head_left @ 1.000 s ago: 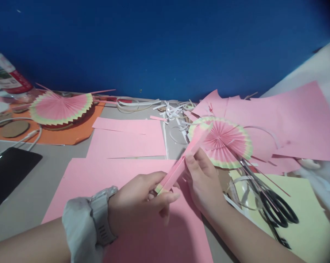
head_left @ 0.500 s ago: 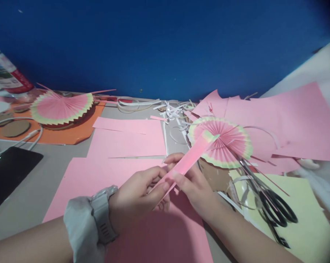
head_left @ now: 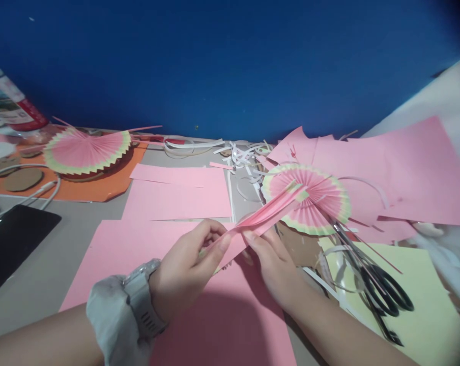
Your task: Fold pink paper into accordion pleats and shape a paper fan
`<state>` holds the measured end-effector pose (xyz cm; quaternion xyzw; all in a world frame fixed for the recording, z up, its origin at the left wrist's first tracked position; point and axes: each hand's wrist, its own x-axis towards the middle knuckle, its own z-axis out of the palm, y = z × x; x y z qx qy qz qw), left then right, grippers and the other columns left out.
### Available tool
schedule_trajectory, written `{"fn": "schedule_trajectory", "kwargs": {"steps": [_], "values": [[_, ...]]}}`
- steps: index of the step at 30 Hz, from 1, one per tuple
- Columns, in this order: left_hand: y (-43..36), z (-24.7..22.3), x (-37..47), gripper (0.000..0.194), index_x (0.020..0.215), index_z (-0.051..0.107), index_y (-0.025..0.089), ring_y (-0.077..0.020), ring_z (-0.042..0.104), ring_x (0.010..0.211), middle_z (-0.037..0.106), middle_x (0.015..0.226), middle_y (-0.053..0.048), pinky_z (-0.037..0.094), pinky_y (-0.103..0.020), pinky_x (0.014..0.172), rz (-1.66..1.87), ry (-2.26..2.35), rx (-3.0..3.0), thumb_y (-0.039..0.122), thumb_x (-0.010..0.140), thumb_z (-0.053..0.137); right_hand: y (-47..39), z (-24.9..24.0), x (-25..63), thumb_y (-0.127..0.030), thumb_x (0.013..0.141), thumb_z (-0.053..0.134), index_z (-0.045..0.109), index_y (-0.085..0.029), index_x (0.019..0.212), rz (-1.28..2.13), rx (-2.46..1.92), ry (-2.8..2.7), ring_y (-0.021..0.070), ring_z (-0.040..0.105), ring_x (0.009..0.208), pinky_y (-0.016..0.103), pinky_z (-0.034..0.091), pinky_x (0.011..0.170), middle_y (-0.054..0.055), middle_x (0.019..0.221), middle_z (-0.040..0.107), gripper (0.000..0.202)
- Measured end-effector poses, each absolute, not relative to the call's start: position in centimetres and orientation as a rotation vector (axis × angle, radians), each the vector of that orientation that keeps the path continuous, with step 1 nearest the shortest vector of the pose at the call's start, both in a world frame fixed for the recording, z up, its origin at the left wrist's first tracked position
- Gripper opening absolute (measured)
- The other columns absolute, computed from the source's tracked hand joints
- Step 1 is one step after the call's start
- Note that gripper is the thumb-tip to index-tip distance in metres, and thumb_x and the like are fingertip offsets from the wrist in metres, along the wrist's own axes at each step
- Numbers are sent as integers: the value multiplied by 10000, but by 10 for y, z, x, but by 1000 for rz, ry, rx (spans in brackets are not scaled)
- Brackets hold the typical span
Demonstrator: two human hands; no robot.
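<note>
Between my two hands is a pleated strip of pink paper (head_left: 266, 216) with pale green ends, tilted up toward the right. My left hand (head_left: 199, 254) pinches its lower left part between thumb and fingers. My right hand (head_left: 270, 256) grips it near the middle, thumb on the near face and the other fingers mostly hidden behind. The pleats spread apart at the far end, in front of a round pink paper fan (head_left: 325, 195) with a pale green rim. Beneath my hands lies a large pink sheet (head_left: 222, 325).
Scissors (head_left: 382, 290) with black handles rest on a pale yellow sheet (head_left: 424, 284) at right. Paper scraps (head_left: 245, 152) lie at the back. On the left are another pleated fan (head_left: 88, 150), orange card (head_left: 119, 185), a phone (head_left: 20, 244), a cable (head_left: 54, 190) and a bottle (head_left: 14, 104).
The pleated paper strip has opened somewhat, its folds now showing apart at the far end. My left hand has shifted slightly left and my right thumb sits further along the strip.
</note>
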<state>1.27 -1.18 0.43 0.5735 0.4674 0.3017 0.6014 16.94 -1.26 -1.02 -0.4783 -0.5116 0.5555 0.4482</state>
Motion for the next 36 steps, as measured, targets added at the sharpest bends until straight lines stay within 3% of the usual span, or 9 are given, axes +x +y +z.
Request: {"fn": "schedule_trajectory", "kwargs": {"steps": [5, 12, 15, 19, 24, 27, 32, 36], "values": [[-11, 5, 10, 271, 825, 514, 164, -87, 489, 601, 545, 656, 31, 389, -210, 598, 578, 1047, 1427, 368, 930, 368, -16, -9, 169, -337, 935, 382, 564, -211, 785, 1482, -1068, -1362, 119, 498, 587, 260, 430, 597, -16, 666, 534, 267], [-4, 8, 11, 177, 780, 506, 179, -77, 445, 544, 530, 635, 57, 313, -193, 505, 379, 1069, 1567, 333, 863, 483, -10, -9, 171, -419, 892, 452, 504, -190, 647, 1348, -1254, -1158, 93, 458, 448, 219, 413, 467, -46, 514, 486, 340], [-5, 8, 12, 247, 740, 470, 183, -85, 411, 538, 482, 604, 57, 304, -205, 505, 398, 1080, 1594, 380, 883, 430, -10, -9, 171, -414, 878, 481, 503, -176, 632, 1339, -1283, -1251, 91, 471, 490, 207, 394, 469, -40, 542, 487, 343], [-8, 5, 13, 354, 662, 405, 184, -93, 366, 524, 387, 558, 56, 294, -221, 502, 419, 1136, 1636, 430, 909, 343, -14, -9, 171, -372, 888, 476, 524, -174, 676, 1417, -1221, -1414, 111, 523, 608, 218, 425, 556, -27, 627, 510, 294], [-10, 1, 10, 342, 714, 443, 185, -93, 400, 512, 412, 557, 57, 321, -211, 480, 546, 1168, 1463, 447, 910, 344, -12, -7, 171, -358, 909, 445, 518, -203, 741, 1272, -1201, -1404, 109, 509, 668, 219, 432, 654, -43, 633, 459, 240], [-10, 2, 10, 329, 723, 462, 181, -94, 412, 564, 414, 621, 52, 358, -211, 514, 619, 1141, 1404, 434, 909, 366, -11, -6, 171, -340, 915, 441, 520, -222, 777, 1244, -1203, -1400, 110, 491, 682, 229, 428, 711, -50, 628, 430, 198], [-10, 4, 10, 328, 743, 466, 182, -105, 445, 652, 477, 694, 37, 408, -226, 659, 723, 995, 1426, 384, 943, 303, -12, -8, 171, -321, 941, 384, 552, -252, 923, 1331, -1149, -1456, 112, 476, 706, 237, 423, 747, -30, 768, 506, 182], [-10, 3, 9, 273, 801, 488, 183, -120, 468, 717, 516, 766, 22, 411, -234, 701, 694, 996, 1453, 373, 934, 345, -13, -8, 172, -313, 933, 405, 521, -236, 779, 1301, -1163, -1563, 110, 423, 656, 214, 417, 715, -35, 713, 450, 208]]}}
